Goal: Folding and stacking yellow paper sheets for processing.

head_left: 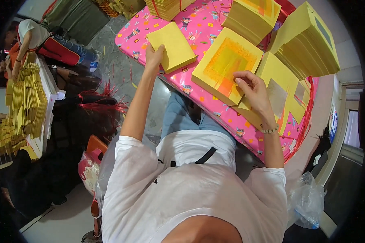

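Note:
My left hand [154,56] grips the left edge of a stack of plain yellow paper [176,46], its thumb on top. This stack lies near the front edge of the table. Just right of it is a thicker yellow paper stack [209,75], its top sheet printed orange around a gold-coloured square. My right hand [253,89] is above that stack's right side, with fingers curled and thumb close to the index finger. Whatever is between those fingertips, if anything, is too small to tell.
Tall yellow paper stacks [308,48] stand at the right and back of the pink patterned table cover [186,81]. Red string [308,121] hangs over the right edge. At far left, a person [32,34] works beside piled yellow bundles [30,101]. A clear plastic bag [308,198] sits lower right.

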A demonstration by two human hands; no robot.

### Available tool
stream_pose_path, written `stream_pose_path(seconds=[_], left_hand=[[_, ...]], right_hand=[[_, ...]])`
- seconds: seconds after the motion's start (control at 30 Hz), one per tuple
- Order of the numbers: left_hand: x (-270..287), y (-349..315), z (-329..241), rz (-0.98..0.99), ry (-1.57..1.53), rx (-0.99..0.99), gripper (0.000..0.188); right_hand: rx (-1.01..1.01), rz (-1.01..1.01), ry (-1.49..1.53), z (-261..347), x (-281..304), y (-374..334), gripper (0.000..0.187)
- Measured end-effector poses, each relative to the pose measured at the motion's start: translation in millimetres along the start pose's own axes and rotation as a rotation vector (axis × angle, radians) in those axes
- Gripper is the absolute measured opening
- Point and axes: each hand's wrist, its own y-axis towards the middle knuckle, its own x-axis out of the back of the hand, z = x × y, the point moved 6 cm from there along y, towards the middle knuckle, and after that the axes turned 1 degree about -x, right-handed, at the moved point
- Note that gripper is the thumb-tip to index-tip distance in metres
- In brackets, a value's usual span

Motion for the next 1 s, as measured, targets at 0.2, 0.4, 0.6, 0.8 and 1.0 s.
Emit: stream_pose_path(seconds=[0.2, 0.4, 0.6, 0.8, 1.0], left_hand=[[-4.8, -2.1, -17.4, -0.074, 0.327, -0.264, 0.039], [-12.2, -10.7, -40.1, -0.139, 0.816, -0.227, 0.041], [-18.1, -35.2, -63.1, -0.334, 1.003, -0.269, 0.043], [-42.9, -34.0, -63.4, 0.027, 0.917, -0.997, 0.055], [-62.3, -31.0, -52.9, 0.146, 0.752, -0.692, 0.044]], right_hand=[[0.022, -0.005, -0.007, 1.4, -0.8, -0.6, 0.019], [0.050, -0.008, -0.031, 4.4, -1.5, -1.6, 0.019], [0.083, -0.065, -0.062, 11.1, 1.7, -7.9, 0.020], [0.090, -0.045, -0.053, 12.5, 1.0, -12.9, 0.019], [0.083, -0.053, -0.098, 10.2, 8.9, -16.2, 0.017]])
